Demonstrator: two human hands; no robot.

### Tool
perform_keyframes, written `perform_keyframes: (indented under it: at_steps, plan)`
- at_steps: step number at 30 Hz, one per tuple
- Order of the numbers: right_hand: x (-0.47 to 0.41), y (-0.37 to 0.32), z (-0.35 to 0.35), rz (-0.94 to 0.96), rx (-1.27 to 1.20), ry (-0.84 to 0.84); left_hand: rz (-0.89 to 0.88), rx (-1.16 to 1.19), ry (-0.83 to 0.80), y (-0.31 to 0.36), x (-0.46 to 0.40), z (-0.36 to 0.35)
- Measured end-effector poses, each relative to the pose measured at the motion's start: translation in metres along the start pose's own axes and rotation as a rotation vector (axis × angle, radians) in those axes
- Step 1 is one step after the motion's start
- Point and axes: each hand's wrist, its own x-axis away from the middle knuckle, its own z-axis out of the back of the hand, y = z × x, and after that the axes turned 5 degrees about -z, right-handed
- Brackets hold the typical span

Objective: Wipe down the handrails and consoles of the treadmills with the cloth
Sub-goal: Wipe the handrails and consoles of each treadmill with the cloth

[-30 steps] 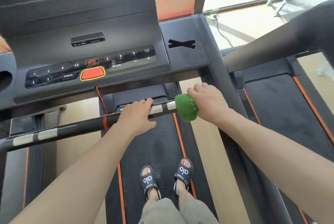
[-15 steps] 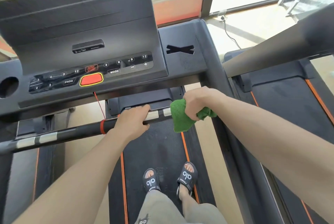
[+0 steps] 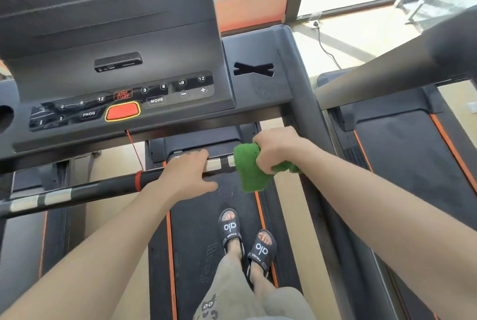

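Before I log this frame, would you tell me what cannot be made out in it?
All in the head view:
- Right end of the handrail: wrapped by the green cloth and hidden under the right hand.
- Left hand: fingertips curl out of sight over the bar.
- Console display digits: blurred, cut off by the top edge.

Both bare forearms reach forward, roughly parallel. Left hand (image 3: 187, 173) palm down, fingers curled over the black horizontal handrail bar (image 3: 103, 186), thumb out toward the right. Right hand (image 3: 277, 150) in a fist, knuckles up, clutching the bunched green terry cloth (image 3: 249, 169) at the bar's right end. Wrists straight.
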Motion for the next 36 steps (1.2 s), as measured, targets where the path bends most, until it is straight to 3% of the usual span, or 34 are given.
perform_keyframes:
  at_steps: [1,3,6,12,17,22,25,28,31,33,36]
  plan:
    - [-0.003,0.000,0.014,-0.013,-0.045,-0.156,0.006,0.039,-0.033,0.001,0.001,0.004]
    - [-0.008,-0.001,0.028,-0.020,-0.178,-0.275,-0.004,0.270,-0.065,0.005,0.001,0.014]
    - [-0.002,0.002,0.022,-0.028,-0.495,-0.191,-0.030,0.743,-0.011,0.022,-0.005,0.033]
    - [0.020,0.018,0.018,0.004,-1.130,-0.007,-0.062,0.880,0.120,0.035,-0.034,0.052]
    - [0.033,0.016,0.041,-0.022,-1.143,0.126,-0.123,1.016,0.138,0.040,-0.046,0.079]
    - [0.033,0.021,0.060,-0.136,-1.024,0.395,-0.140,1.073,0.225,0.040,-0.058,0.112]
    - [0.031,0.028,0.069,-0.192,-1.041,0.593,-0.227,0.893,0.311,0.041,-0.068,0.133]
    - [0.021,0.028,0.079,-0.237,-0.815,0.778,-0.258,0.723,0.494,0.046,-0.079,0.154]
    - [0.001,0.023,0.072,-0.255,-0.539,0.806,-0.247,0.195,0.610,0.046,-0.098,0.155]
    - [-0.015,0.021,0.053,-0.139,-0.429,0.766,-0.271,-0.069,0.577,0.050,-0.106,0.141]
    - [-0.033,0.026,0.024,-0.044,-0.244,0.646,-0.344,-0.168,0.398,0.059,-0.113,0.107]
